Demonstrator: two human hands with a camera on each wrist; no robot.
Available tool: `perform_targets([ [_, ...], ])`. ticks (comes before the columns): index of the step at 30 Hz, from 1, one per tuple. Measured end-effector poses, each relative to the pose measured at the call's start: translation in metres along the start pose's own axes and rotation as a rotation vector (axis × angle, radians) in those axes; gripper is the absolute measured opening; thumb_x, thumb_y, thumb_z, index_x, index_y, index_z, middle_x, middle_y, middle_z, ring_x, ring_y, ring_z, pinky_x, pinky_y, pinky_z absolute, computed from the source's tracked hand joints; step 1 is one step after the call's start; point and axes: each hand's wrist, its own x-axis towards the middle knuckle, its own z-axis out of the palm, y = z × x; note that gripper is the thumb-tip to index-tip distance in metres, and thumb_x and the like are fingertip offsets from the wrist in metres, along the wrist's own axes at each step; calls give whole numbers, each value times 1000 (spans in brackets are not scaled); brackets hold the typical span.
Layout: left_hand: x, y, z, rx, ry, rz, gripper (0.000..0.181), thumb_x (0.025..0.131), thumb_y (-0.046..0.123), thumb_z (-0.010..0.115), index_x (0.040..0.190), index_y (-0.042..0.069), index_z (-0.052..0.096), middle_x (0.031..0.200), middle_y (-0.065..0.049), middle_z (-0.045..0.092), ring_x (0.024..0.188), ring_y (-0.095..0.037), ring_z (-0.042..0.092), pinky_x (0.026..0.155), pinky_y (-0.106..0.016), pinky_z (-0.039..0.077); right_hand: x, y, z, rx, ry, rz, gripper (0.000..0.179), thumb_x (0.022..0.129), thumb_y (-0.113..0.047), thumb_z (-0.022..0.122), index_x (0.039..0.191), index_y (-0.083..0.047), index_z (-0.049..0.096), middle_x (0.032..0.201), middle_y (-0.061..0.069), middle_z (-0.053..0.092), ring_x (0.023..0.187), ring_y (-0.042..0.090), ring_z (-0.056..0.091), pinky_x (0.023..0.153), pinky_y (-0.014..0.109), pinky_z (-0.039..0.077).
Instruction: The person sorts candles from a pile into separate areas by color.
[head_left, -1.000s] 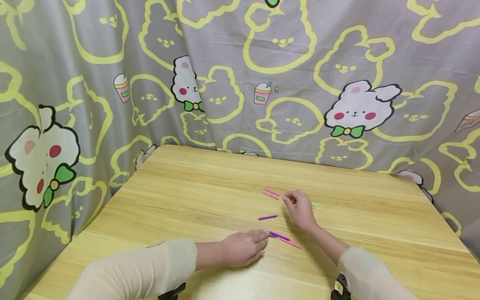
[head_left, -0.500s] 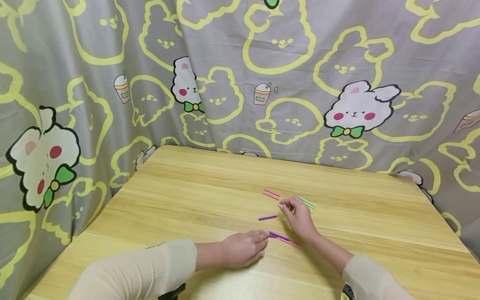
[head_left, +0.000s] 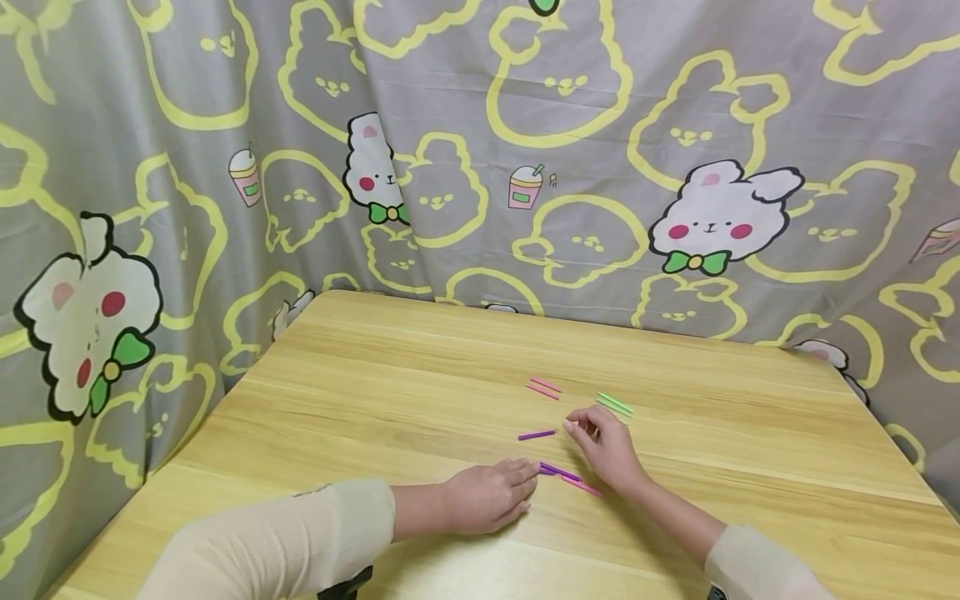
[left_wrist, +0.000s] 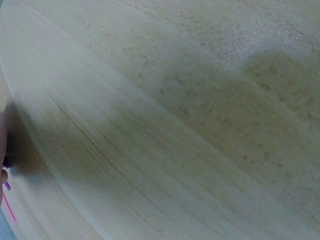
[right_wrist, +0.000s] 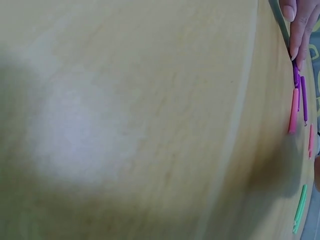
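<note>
My left hand (head_left: 487,498) lies flat on the table, its fingertips over the left ends of purple sticks (head_left: 561,472). A pink stick (head_left: 583,486) touches their right side. In the right wrist view the left fingers (right_wrist: 299,31) are extended onto a purple stick end. My right hand (head_left: 609,450) is close over the table, between a lone purple stick (head_left: 536,435) and the green sticks (head_left: 615,404). Its fingers are loosely bent, thumb near forefinger, with nothing visible between them. Two pink sticks (head_left: 546,386) lie side by side farther back.
The wood-grain table (head_left: 360,375) reaches a patterned grey curtain (head_left: 465,100) at the back and left. Green sticks (right_wrist: 300,210) and a pink stick (right_wrist: 310,141) also show at the right wrist view's edge.
My right hand has drawn back toward me from beside the two pink sticks, uncovering the green sticks. My left hand and the sticks have stayed in place.
</note>
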Motion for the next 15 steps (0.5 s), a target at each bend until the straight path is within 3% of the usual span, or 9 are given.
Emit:
perform_targets([
  [15, 0, 0, -1, 1, -8, -3, 42, 100, 29, 35, 131, 7, 52, 140, -9, 47, 129, -19, 46, 108, -26, 39, -14, 0, -3, -26, 16, -61, 5, 79, -1, 68, 84, -2, 68, 68, -4, 50, 64, -1, 41, 50, 14, 40],
])
